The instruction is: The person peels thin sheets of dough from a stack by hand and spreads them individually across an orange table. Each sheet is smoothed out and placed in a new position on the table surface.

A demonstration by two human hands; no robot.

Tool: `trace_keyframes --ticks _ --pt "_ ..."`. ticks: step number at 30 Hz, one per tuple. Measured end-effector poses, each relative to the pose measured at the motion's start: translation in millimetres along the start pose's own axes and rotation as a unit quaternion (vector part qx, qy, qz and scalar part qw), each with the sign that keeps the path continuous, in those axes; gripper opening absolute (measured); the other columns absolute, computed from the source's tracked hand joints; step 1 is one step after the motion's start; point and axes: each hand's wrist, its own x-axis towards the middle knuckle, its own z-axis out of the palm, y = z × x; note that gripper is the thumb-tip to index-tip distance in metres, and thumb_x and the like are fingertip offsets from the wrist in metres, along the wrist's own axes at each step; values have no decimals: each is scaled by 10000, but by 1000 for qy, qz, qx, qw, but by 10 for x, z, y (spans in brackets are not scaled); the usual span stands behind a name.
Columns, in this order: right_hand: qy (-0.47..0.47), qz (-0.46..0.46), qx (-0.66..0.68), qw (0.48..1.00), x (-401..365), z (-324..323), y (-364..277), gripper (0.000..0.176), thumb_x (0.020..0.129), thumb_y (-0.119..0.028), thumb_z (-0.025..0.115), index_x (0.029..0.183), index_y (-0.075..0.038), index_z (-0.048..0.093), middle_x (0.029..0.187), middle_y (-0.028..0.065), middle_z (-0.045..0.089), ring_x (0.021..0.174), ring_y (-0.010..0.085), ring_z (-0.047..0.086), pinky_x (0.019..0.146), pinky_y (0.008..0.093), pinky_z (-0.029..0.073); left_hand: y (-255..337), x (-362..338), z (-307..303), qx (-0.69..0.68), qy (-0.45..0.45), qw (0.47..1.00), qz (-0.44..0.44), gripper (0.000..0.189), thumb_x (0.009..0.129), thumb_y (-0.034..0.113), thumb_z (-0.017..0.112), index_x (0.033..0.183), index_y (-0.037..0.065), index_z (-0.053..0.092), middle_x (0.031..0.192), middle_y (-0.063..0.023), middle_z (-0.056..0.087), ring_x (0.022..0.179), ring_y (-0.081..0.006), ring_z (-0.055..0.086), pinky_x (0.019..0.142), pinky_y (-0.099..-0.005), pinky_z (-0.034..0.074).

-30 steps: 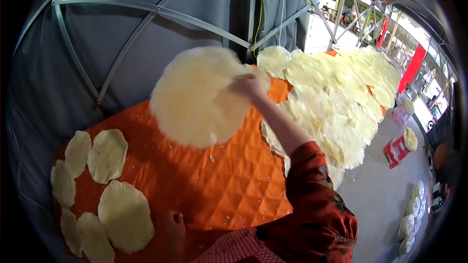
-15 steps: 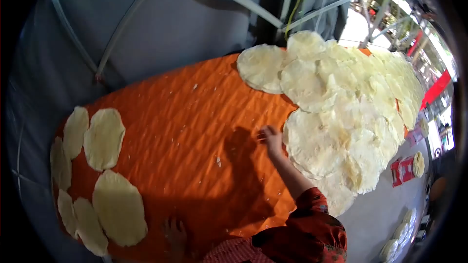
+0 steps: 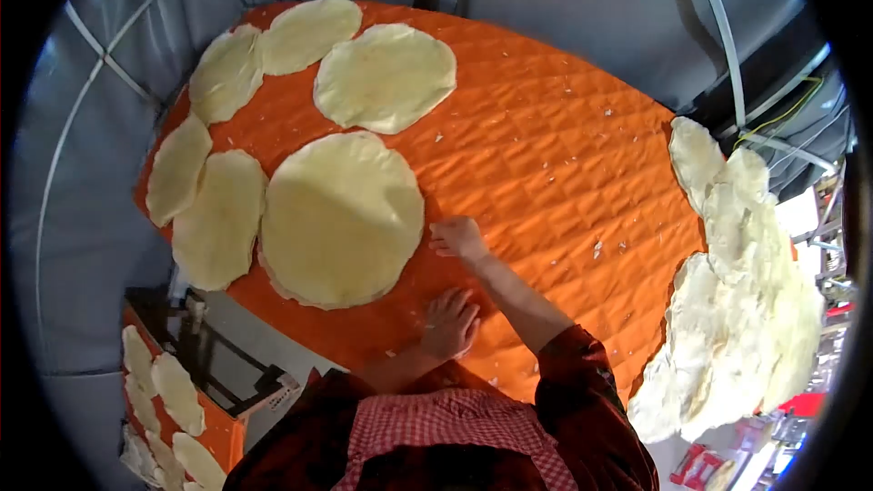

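A large round sheet of flat dough (image 3: 344, 218) lies on the orange quilted table cover (image 3: 546, 191), left of both hands. My right hand (image 3: 457, 238) is near its right edge, just apart from it, with the fingers curled together; whether anything is in them is too small to tell. Below it, my left hand (image 3: 449, 324) rests on the cover with its fingers spread and nothing in it. Another flat round (image 3: 386, 78) lies above the large one. More thin rounds, such as the one at the left edge (image 3: 218, 220), line the table's left end.
Overlapping pale sheets (image 3: 737, 309) cover the right end of the table. At the lower left a second orange surface (image 3: 218, 427) bears more rounds. Grey sheeting (image 3: 591, 0) and metal poles (image 3: 718, 27) stand behind. A red package (image 3: 697, 465) is at the lower right.
The view has swung to the left end of the table. My right hand has moved from beside the overlapping sheets to near the large round, its fingers now curled. My left hand shows more fully.
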Motion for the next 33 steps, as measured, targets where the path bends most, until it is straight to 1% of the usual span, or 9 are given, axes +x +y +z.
trace_keyframes --ticks 3,11,14,18,23,26,28,31,33 --pt "45 71 -14 996 -139 477 -14 314 811 -210 697 930 62 595 904 157 626 743 237 640 573 327 545 -166 -68 -265 -153 -19 986 66 218 815 192 624 985 60 585 1113 -99 539 1085 -279 493 826 -445 429" --pt "149 47 203 967 1 1137 234 261 744 -123 743 860 62 599 764 137 618 578 238 598 479 359 510 -964 -451 -1578 -474 -157 857 -131 159 849 174 600 938 43 587 885 -34 610 800 -124 595 676 -292 493" --pt "134 25 149 979 64 1168 50 229 706 -45 723 845 77 588 732 140 611 547 239 595 462 361 501 -1253 -462 -1854 -473 39 874 -106 140 876 178 585 925 48 588 878 -41 606 799 -129 591 674 -297 492" --pt "50 -235 -48 969 -171 974 -1269 141 690 -106 649 752 20 634 629 129 615 478 213 575 430 330 458 -1467 -229 -2442 -658 71 711 -238 200 895 236 588 984 58 565 947 -70 593 828 -165 589 717 -316 499" --pt "126 -336 -501 788 -1673 1795 -2586 179 691 -125 607 822 -4 622 739 130 621 654 212 620 586 368 486 -1604 17 -2720 -800 69 533 -267 470 913 462 486 1176 72 491 1101 -96 556 1061 -303 539 885 -478 468" --pt "136 -478 -608 619 -1774 2036 -1865 147 689 -9 509 818 -35 573 818 168 578 780 348 583 653 413 489 -1592 -8 -2668 -900 20 393 -187 581 912 547 411 1253 80 461 1188 -108 528 1187 -363 450 965 -548 397" --pt "142 -445 -613 637 -1743 2199 -1296 171 659 0 517 817 -48 559 818 147 569 768 347 588 627 417 493 -1561 -86 -2535 -947 -8 306 -100 589 908 556 412 1259 85 458 1213 -105 521 1172 -345 465 957 -526 408" --pt "74 -347 -610 709 -1308 2070 -277 263 725 -159 644 941 -17 594 993 170 560 920 367 557 785 417 487 -1606 -209 -2375 -930 21 297 -217 545 917 502 439 1262 81 457 1206 -105 536 1149 -299 488 936 -485 425" --pt "37 -274 -580 766 -1296 2060 3 493 716 -320 732 1053 5 578 1192 180 498 1084 386 492 921 421 436 -1812 -463 -1940 -881 23 375 -286 498 929 441 452 1262 70 453 1197 -102 547 1121 -272 509 918 -463 436"
